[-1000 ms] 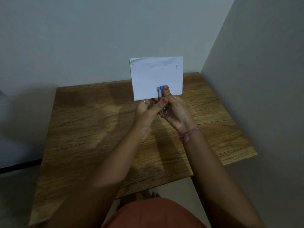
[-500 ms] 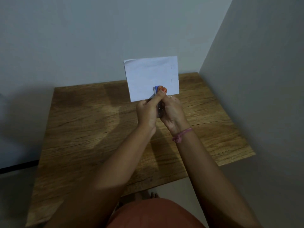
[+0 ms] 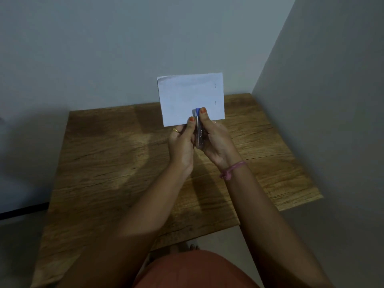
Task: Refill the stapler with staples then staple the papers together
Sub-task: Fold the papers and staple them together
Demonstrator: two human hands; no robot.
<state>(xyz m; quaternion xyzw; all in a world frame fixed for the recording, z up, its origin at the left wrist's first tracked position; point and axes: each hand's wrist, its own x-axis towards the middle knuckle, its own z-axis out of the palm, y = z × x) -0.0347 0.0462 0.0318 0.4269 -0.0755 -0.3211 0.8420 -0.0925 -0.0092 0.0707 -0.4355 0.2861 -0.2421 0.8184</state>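
Note:
A white stack of papers (image 3: 187, 96) is held upright above the wooden table, its lower edge between my hands. Two small staple marks show near its right edge. A small blue and metal stapler (image 3: 199, 129) clamps the bottom edge of the papers, pointing up. My right hand (image 3: 216, 142) grips the stapler, thumb pressed on its blue tip. My left hand (image 3: 182, 142) pinches the papers' lower edge right beside the stapler, thumb on the front of the sheet. Most of the stapler's body is hidden between my palms.
The wooden table (image 3: 116, 163) stands in a corner, with a grey wall behind and another wall close on the right. Its front edge runs just above my lap. A dark cable or strip (image 3: 22, 213) lies on the floor at the left.
My left thumb has shifted on the paper beside the stapler, and both hands with papers and stapler have drifted slightly. The grip on each is the same.

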